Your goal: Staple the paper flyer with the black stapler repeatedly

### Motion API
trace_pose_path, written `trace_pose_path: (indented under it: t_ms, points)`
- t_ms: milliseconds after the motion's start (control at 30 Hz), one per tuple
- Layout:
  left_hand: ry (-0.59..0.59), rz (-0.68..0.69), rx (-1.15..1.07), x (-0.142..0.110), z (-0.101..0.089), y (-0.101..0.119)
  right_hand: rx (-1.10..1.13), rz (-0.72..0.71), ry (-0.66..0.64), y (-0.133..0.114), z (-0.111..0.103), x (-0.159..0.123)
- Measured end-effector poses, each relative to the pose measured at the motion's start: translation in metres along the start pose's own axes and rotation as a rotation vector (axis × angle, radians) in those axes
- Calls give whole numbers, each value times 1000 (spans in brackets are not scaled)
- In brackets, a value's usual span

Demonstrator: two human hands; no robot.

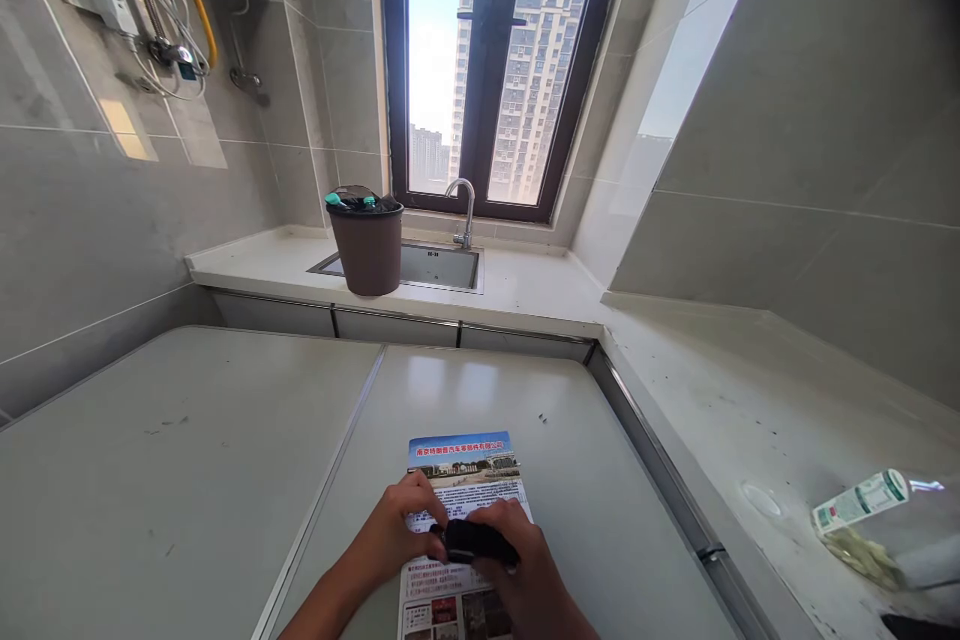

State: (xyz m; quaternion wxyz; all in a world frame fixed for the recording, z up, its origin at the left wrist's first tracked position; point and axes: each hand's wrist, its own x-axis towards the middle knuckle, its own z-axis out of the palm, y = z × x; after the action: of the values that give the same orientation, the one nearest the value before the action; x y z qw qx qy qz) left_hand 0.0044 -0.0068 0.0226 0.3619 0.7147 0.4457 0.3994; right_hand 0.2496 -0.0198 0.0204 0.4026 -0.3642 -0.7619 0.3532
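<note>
A black, rounded handheld thing (478,541), which looks like a stapler, is held over a printed leaflet (461,475). My right hand (525,560) is closed around its right end. At its left end, the thumb and forefinger of my left hand (403,525) pinch its tip. The leaflet lies flat on the table, with a blue top carrying red lettering, a photo of buildings and blocks of small text. My hands and the black thing cover its middle. Its lower edge runs out of view.
The pale folding table (255,460) has a seam down it. A few small bits (543,418) lie on its right part. Behind it, a brown bin (369,250) stands by the sink (442,266). On the right counter (697,390) lies a white-green tube (861,502).
</note>
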Motion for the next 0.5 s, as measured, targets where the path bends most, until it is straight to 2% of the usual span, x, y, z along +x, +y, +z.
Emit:
trace_pose_path:
  t_ms: [133, 233, 300, 400, 500]
  points:
    - [156, -22, 183, 2, -9, 2, -52, 30, 204, 3, -12, 1]
    - [295, -52, 398, 4, -11, -5, -248, 119, 433, 15, -33, 3]
    - [330, -76, 527, 4, -10, -13, -407, 167, 555, 25, -49, 3]
    - [318, -90, 676, 3, -5, -26, -579, 205, 614, 37, -69, 0]
    - [288, -65, 729, 1, -3, -34, -669, 220, 596, 44, -78, -4]
